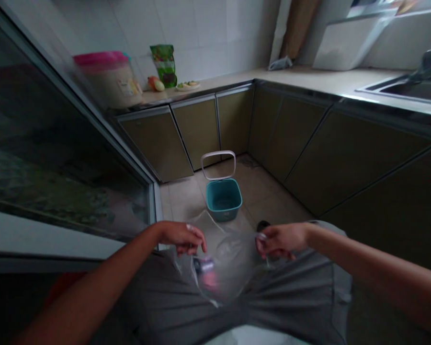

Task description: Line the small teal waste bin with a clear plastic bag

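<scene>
A clear plastic bag (233, 254) hangs between my two hands above my lap, with a blurred pink and purple item (206, 266) showing inside or behind it. My left hand (187, 238) is at the bag's left edge, its fingers curled down and closed on the film. On the right side, my right hand (276, 241) pinches the bag's other edge. Just beyond the bag, a teal bin (223, 215) stands on the floor, its pale rim-like frame (218, 154) raised upright at the back.
Low cabinets (197, 127) run behind and to the right under a counter (215, 86). On it are a pink-lidded container (111, 81), a green pouch (164, 67) and a small plate (187, 86). A glass door (68, 139) is at left, a sink (416, 88) at right.
</scene>
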`<state>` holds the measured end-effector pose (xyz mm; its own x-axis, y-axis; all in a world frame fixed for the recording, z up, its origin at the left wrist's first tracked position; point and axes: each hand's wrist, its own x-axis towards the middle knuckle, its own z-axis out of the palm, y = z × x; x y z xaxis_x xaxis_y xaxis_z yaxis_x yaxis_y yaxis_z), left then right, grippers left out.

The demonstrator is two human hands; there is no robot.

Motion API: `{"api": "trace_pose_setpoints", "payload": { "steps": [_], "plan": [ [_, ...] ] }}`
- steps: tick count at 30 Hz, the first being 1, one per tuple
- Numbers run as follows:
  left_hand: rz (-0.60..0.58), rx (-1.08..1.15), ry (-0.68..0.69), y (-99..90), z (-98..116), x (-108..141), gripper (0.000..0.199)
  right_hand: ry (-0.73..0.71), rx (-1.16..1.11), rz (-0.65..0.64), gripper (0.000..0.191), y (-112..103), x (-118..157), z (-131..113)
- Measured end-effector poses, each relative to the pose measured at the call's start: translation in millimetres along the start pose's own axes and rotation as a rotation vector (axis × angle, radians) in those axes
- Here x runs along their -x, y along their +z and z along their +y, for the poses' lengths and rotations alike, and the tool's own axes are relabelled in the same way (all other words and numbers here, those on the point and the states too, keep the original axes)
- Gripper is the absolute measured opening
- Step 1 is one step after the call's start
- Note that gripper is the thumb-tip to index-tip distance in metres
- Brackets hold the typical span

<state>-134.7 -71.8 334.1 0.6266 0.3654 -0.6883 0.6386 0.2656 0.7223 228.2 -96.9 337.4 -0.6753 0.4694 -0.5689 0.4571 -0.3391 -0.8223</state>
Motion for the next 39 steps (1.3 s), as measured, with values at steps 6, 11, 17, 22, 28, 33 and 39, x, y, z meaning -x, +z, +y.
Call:
{"api": "trace_pose_setpoints", "payload": {
  "steps": [6, 11, 17, 22, 28, 33, 39],
  "plan": [
    [0.484, 0.115, 0.231, -65.6, 27, 16, 0.035, -0.169, -0.290, 0.284, 0.044, -36, 12, -33],
    [0.886, 0.109, 0.409, -81.4, 41, 6, 0.039, -0.269, -0.203, 0.497, 0.035, -72, 18, -70],
    [1.198, -0.330, 0.522, -92.7, 56, -5, 0.026, -0.326, -0.094, 0.673, 0.027, -101, 7, -97],
    [1.069, -0.824, 0.367, -103.8, 69, 0, 0.020, -0.356, -0.017, 0.781, 0.022, -122, -4, -118],
    [1.177, -1.085, 0.050, -109.8, 85, 20, 0.035, -0.475, 0.064, 0.831, 0.025, -153, -13, -132],
    [1.223, -1.177, -0.118, -100.3, 91, 29, 0.053, -0.532, 0.087, 0.863, 0.030, -160, -16, -137],
    [1.223, -1.102, -0.178, -76.5, 77, 17, 0.080, -0.592, 0.062, 0.845, 0.043, -150, -23, -121]
  ]
}}
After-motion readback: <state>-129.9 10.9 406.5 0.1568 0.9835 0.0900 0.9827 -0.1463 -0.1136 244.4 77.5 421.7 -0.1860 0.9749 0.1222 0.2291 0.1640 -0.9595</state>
